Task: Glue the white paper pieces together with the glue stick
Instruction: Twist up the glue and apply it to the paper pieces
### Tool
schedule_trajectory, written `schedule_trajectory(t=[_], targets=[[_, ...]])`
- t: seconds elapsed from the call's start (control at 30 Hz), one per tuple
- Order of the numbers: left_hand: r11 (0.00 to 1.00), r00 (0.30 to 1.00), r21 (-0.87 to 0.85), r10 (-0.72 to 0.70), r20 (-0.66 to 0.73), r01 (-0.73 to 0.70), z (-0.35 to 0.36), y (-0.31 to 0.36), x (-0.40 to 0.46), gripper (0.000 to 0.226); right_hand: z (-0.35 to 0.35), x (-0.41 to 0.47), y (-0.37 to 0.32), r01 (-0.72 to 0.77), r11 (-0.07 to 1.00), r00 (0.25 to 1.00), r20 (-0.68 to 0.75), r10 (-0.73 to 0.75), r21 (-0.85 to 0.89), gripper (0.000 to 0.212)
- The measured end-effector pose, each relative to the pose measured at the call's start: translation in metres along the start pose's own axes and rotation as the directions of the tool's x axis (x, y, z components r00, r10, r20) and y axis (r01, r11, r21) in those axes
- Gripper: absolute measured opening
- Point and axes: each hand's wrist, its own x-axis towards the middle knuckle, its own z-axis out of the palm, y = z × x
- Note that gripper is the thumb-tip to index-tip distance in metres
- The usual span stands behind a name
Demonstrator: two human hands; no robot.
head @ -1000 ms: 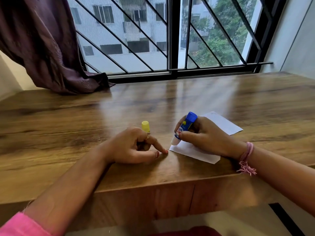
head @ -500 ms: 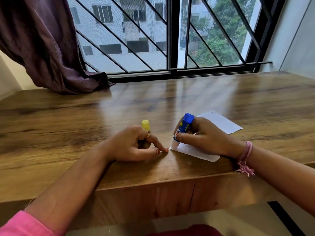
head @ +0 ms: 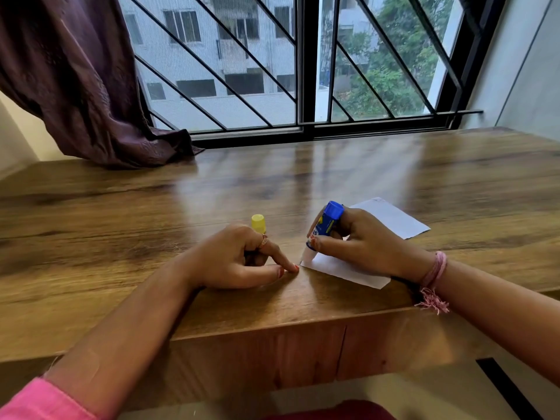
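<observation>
Right hand (head: 363, 247) fingers wrapped round glue stick (head: 325, 227), tip on near-left corner of white paper (head: 345, 269), lower centre-right of frame, on counter (head: 272, 183). Left hand (head: 239, 259) curled round yellow cap (head: 258, 223), index fingertip at paper corner. Paper thin, floppy, slides easily: pin flat near corner.

A dark curtain (head: 81, 86) drapes onto the wooden table (head: 151, 213) below a barred window (head: 303, 65).
</observation>
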Motion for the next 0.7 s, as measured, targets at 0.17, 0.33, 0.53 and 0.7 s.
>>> schedule_trajectory(t=[0.17,0.33,0.53,0.7], targets=[[1.0,1.0,0.009,-0.003,0.0,0.003,0.0002,-0.001,0.0,0.025,-0.0016,0.0012,0.0027,-0.018,1.0,0.999,-0.044,0.018,0.014,0.007],[1.0,1.0,0.015,-0.001,0.019,0.001,0.0003,-0.0032,0.0003,0.027,-0.0009,0.0001,0.0013,-0.009,1.0,1.0,-0.005,0.009,0.024,0.008],[0.999,1.0,0.043,0.002,0.025,-0.003,0.0012,-0.0044,0.0016,0.026,-0.002,0.0005,0.001,-0.024,1.0,0.999,-0.038,0.024,0.001,0.006],[0.998,1.0,0.059,0.011,0.027,-0.013,0.0014,-0.0048,0.0022,0.026,-0.0024,0.0014,0.0014,-0.056,0.998,0.994,-0.099,0.052,-0.042,0.012]])
